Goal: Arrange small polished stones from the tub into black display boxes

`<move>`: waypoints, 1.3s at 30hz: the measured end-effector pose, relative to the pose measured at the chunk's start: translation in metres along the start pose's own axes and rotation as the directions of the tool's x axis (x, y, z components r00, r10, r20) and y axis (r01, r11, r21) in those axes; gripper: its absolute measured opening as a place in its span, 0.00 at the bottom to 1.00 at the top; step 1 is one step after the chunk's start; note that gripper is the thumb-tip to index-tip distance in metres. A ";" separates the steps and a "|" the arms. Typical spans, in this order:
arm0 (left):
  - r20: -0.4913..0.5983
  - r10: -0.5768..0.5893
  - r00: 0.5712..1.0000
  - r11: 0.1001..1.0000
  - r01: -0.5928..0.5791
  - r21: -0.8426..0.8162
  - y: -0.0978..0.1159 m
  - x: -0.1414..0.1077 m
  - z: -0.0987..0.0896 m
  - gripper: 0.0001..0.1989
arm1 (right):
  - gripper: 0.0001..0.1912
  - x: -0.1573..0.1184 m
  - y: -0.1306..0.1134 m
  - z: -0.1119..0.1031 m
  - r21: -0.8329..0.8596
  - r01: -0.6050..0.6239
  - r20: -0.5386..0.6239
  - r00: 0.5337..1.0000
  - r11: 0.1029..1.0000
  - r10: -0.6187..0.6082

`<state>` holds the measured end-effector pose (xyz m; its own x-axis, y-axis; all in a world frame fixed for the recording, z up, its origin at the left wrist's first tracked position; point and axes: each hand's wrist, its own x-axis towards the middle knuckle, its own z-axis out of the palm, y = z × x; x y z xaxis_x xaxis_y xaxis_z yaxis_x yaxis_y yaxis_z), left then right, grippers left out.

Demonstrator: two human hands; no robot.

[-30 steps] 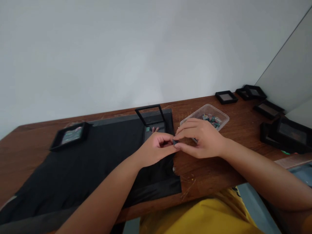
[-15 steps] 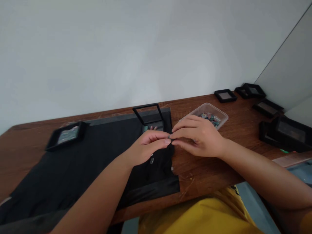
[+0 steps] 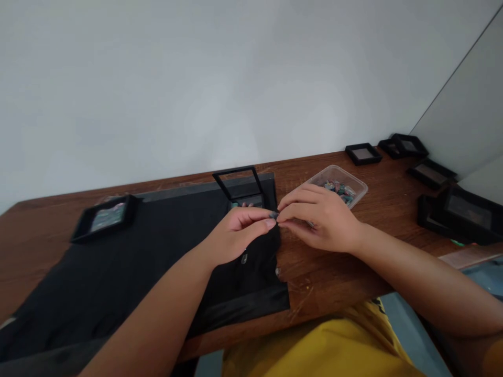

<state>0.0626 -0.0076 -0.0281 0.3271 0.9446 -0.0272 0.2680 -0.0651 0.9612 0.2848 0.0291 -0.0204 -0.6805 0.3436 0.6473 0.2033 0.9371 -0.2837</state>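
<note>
Left hand (image 3: 233, 238) and right hand (image 3: 324, 217), viewed from my remote position through the head camera, meet above the right-hand end of a black sheet (image 3: 165, 251) on the wooden bench (image 3: 334, 275). I observe the left hand nearly closed, its thumb and forefinger pinching a small dark piece (image 3: 273, 214) whose edge shows between them. The right hand is loosely curved, its fingertips drawn together at the right side of that piece; whether they grip it or only touch it, I cannot tell. Just beyond the left hand I note an open case (image 3: 257, 200), its framed lid raised; a few small pieces lie inside, and the hand hides the near part. A small clear item (image 3: 244, 258) lies on the sheet below the left hand. Behind the right hand I see a clear plastic tub (image 3: 358, 181) containing mixed coloured pieces (image 3: 341, 191), partly covered by that hand. At far left, a black-framed case (image 3: 83, 230) with pale greenish contents overlaps the sheet's edge. To the right I find further black cases (image 3: 440, 167), some stacked, along the wall.
</note>
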 end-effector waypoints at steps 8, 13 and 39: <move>-0.042 0.017 0.999 1.000 -0.017 0.003 -0.003 0.000 0.000 0.13 | 0.08 0.000 -0.001 0.001 0.002 -0.021 0.015 1.000 1.000 0.021; -0.035 0.038 0.999 0.999 -0.037 0.006 -0.004 0.000 0.000 0.13 | 0.09 0.000 -0.001 0.002 0.018 -0.029 0.019 0.999 0.999 0.029; 0.058 0.028 0.998 0.993 -0.034 0.109 0.005 0.001 0.000 0.21 | 0.13 -0.001 0.001 0.002 -0.022 -0.056 0.110 0.992 0.998 0.058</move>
<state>0.0644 -0.0069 -0.0239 0.3864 0.9222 -0.0167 0.3544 -0.1318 0.9258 0.2839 0.0295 -0.0229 -0.7408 0.3886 0.5480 0.2563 0.9175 -0.3042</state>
